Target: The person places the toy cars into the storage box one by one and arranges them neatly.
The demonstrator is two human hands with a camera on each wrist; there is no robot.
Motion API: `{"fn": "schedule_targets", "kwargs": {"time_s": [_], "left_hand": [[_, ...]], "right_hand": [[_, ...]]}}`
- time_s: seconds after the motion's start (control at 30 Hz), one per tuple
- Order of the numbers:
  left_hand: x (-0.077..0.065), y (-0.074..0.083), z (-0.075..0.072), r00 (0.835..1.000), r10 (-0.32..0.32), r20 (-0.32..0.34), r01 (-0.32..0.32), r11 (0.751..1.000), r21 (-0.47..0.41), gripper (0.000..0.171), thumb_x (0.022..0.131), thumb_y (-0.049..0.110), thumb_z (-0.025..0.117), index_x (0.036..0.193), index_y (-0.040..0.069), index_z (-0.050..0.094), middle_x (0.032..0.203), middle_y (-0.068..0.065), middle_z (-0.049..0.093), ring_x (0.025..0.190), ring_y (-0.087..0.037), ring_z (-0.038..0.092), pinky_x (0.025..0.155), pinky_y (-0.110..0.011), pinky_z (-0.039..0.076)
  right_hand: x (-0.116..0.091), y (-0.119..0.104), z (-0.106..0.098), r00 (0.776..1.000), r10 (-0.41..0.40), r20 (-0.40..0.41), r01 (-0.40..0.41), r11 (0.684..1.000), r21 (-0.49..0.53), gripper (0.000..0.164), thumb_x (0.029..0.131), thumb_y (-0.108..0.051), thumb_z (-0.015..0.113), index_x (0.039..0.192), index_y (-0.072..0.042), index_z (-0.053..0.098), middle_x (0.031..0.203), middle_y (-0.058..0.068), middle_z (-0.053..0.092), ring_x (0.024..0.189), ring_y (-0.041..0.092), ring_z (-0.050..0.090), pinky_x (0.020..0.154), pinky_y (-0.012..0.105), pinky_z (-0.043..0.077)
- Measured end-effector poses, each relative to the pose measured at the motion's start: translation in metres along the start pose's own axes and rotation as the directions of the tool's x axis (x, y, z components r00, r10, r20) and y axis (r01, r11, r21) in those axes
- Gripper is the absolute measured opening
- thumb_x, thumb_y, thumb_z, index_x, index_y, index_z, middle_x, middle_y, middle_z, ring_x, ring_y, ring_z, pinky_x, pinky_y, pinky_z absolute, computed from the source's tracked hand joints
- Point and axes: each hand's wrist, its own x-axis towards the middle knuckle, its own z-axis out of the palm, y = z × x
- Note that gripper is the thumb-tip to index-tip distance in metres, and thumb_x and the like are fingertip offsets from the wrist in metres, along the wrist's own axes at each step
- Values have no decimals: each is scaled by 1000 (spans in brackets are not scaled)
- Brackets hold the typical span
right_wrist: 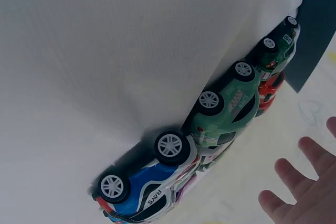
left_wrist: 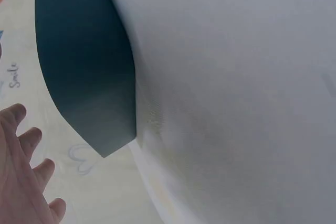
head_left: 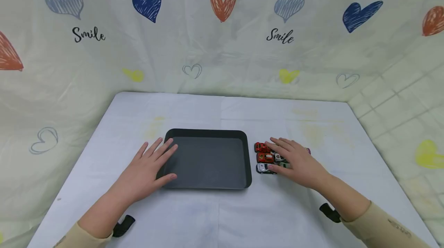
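Note:
A dark grey rectangular tray (head_left: 208, 159) lies on the white table. My left hand (head_left: 145, 175) is spread at its left side, fingertips over the rim; contact cannot be told. In the left wrist view the tray's dark side (left_wrist: 86, 61) stands beside the spread fingers. My right hand (head_left: 298, 163), fingers extended, hovers over or rests on several small toy cars right of the tray, partly hiding them. Among them are a red toy car (head_left: 265, 158) and a silver toy car (head_left: 263, 168). The right wrist view shows a blue-and-white toy car (right_wrist: 147, 187) and a green toy car (right_wrist: 228, 108) in a line.
White cloth covers the table (head_left: 215, 217). Behind it hangs a pale curtain (head_left: 243, 59) printed with hearts and "Smile". A black strap end (head_left: 123, 226) sticks out by the left wrist, another black strap end (head_left: 330, 213) by the right.

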Motion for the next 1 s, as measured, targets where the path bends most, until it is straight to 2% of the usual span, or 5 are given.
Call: {"fn": "schedule_targets", "kwargs": {"time_s": [0.3,0.43,0.7,0.83,1.0], "left_hand": [[-5,-5,2,1000,-15,6,15,1000,-12,84,94,70,45,160,24,21,165,0,18,152,-28,12,121,-52,7],[-9,-7,1,998,-44,39,44,999,-18,85,93,70,47,160,22,23,165,1,18,152,-29,12,121,-53,7],[-14,-6,3,989,-76,123,83,995,-55,85,92,67,53,160,23,24,166,0,15,152,-29,9,121,-53,5],[-15,-4,5,990,-78,113,86,994,-67,85,92,63,57,159,21,27,165,-2,18,151,-31,13,120,-55,7],[-17,-4,7,989,-82,121,91,993,-71,84,92,66,53,158,21,28,165,-3,19,151,-33,15,119,-57,9]], "right_hand": [[10,4,-5,999,-38,-13,39,999,24,61,95,-52,62,146,-22,52,150,7,48,135,35,45,107,57,38],[17,5,-6,999,-42,6,42,998,45,55,97,-46,62,144,-20,55,148,9,50,134,36,46,106,58,39],[33,12,-5,996,-2,85,-4,997,77,46,98,-35,63,139,-15,60,141,10,56,131,37,49,105,58,41],[44,14,-5,992,7,129,-20,995,100,41,97,-30,66,135,-14,63,134,7,62,127,34,54,102,54,45],[57,19,-6,982,12,189,-30,995,94,40,96,-28,67,133,-14,65,132,7,64,125,34,55,101,54,46]]}}
